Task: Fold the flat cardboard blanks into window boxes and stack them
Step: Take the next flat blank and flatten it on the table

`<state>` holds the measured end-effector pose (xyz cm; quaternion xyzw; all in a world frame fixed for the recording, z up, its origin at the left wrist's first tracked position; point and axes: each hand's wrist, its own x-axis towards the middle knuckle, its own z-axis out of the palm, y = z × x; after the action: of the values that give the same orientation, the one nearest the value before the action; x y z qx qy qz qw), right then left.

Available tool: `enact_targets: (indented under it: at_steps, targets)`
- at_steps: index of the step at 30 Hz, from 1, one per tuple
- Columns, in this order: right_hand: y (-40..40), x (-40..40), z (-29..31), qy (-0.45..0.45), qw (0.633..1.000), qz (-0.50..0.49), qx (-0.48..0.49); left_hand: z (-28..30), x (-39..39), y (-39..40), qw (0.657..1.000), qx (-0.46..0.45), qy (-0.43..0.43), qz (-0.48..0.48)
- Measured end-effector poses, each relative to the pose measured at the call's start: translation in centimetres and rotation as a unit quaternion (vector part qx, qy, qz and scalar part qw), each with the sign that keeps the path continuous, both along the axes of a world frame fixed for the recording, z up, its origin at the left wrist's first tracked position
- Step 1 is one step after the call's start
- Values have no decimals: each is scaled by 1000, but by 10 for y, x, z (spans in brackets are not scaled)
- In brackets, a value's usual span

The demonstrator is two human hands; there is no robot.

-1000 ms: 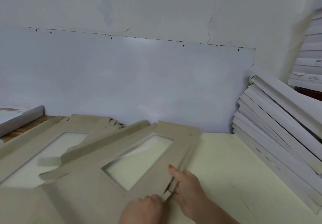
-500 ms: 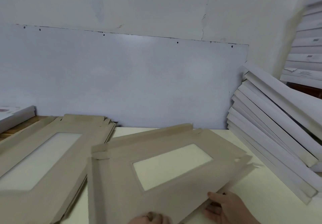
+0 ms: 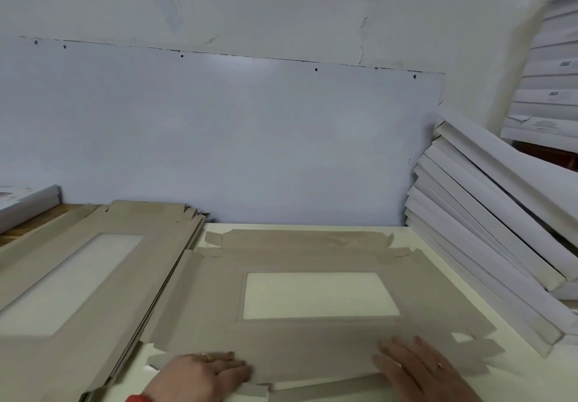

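While the flat cardboard blank [image 3: 312, 336] lies unfolded on the pale yellow tabletop [image 3: 391, 236], we see both hands pressing on its near strip. Our left hand [image 3: 203, 373] lies palm down at the near-left part of the blank, fingers straight and close together, pointing right; it grips nothing. A ring shows on one finger and a red band [image 3: 137, 398] sits at the wrist. Our right hand [image 3: 422, 367] lies palm down at the near-right part, fingers spread and straight — it too grips nothing, and it also carries a ring.

The blank's rectangular window [image 3: 319, 295] is at its centre, with the tabletop showing pale through it. Its side flaps and notched corner tabs extend flat to the left, right and far edges.

Just left of the blank, a pile of unfolded blanks [image 3: 93, 276] rests at an angle, its right edge touching or slightly under the blank's left flap — we cannot tell which. To the right, a stack of white folded boxes [image 3: 488, 229] leans tilted toward the wall, near the blank's right flap but apart from it. Further white boxes [image 3: 553, 89] stand piled at the upper right. A white box [image 3: 28, 201] sits at the far left edge. A white wall panel [image 3: 234, 139] backs the table.
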<state>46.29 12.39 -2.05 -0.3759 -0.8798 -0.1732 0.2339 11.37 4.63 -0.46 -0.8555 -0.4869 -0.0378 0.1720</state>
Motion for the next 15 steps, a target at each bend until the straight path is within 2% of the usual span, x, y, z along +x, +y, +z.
enact_targets:
  at_steps: [1,3,4,7,8,9,10,11,12,13,14,15]
  targets:
    - [13,13,-2,-56,998,22,37,6,0,0,998,-50,5,22]
    - [26,28,-8,-77,995,-17,62,-1,0,5,998,-52,35,29]
    - [36,31,-11,-89,992,9,87,-5,1,5,996,-57,44,47]
    - [50,35,-16,-184,982,1,33,-23,-5,2,993,-86,-9,74]
    - [51,37,-19,-179,983,31,35,-24,-5,6,991,-109,10,80]
    - [51,37,-20,-180,983,47,-4,-19,0,8,989,-112,35,92]
    - [45,38,-9,-176,981,61,-50,-10,8,11,986,-122,31,107]
    - [46,40,-2,-152,985,55,-57,-5,12,13,986,-127,13,109]
    - [45,39,-3,-142,987,33,-64,-15,17,18,993,-104,7,55]
    - [42,31,-6,-172,981,23,-85,-23,21,22,993,-115,12,15]
    - [41,17,-10,-170,981,15,-88,-22,30,25,985,-168,-26,27]
    - [38,5,-10,-176,984,3,-41,-20,42,26,980,-189,-31,53]
